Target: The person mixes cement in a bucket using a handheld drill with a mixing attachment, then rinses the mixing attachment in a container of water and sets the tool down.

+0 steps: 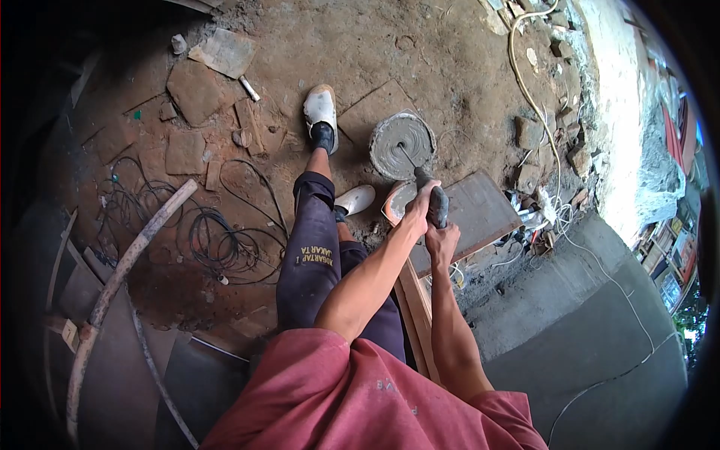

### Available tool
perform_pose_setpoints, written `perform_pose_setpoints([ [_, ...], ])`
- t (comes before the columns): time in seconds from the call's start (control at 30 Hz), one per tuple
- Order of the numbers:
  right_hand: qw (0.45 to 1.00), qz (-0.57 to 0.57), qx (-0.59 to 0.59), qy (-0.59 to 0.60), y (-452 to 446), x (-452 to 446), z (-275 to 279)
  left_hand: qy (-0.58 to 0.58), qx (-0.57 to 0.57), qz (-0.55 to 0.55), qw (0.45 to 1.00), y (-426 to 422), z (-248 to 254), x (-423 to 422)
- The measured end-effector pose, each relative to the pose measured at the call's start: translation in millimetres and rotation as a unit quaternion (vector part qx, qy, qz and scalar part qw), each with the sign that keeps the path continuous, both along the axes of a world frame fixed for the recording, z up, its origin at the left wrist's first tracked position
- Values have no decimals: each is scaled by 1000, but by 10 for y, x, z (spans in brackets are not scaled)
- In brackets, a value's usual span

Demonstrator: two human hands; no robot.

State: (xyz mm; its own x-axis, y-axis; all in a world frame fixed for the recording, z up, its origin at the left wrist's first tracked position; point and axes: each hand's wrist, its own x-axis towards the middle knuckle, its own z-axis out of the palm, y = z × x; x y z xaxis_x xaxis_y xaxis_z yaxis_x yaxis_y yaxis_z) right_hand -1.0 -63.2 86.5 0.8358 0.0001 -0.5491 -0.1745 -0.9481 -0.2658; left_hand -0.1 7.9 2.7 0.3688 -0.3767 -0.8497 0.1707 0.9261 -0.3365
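Note:
A round bucket stands on the ground in front of me, filled with wet grey mortar that shows swirled rings. The thin rod of a dark power drill reaches into the middle of the mortar. My left hand is closed around the front of the drill. Behind it, my right hand grips the drill's rear end. Close beside the bucket is a smaller container with a grey-white content, partly hidden by my left arm.
A brown board lies right of the drill. Black cable is coiled on the dirt at left, near a long wooden pole. Broken bricks and a pale hose line the right side. My white shoes flank the left.

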Motion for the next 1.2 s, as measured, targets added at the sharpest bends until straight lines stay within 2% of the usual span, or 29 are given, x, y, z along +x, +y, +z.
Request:
perform_pose_setpoints([
  [0.1,1000,3,-5,2,1,8,-27,-22,-2,8,1000,12,-10,1],
  [0.2,999,25,-30,-15,0,18,1,29,-7,-7,1000,-9,-8,21],
  [0.27,999,42,-30,-18,23,43,23,4,-14,8,1000,7,-17,16],
  [0.57,999,30,-14,-12,-60,63,-11,19,1,14,1000,-93,-52,24],
  [0.9,999,28,-21,-24,14,33,9,-4,-21,15,1000,120,153,26],
  [1.2,1000,20,-14,-4,-43,60,-16,-7,-17,21,1000,-17,-6,20],
])
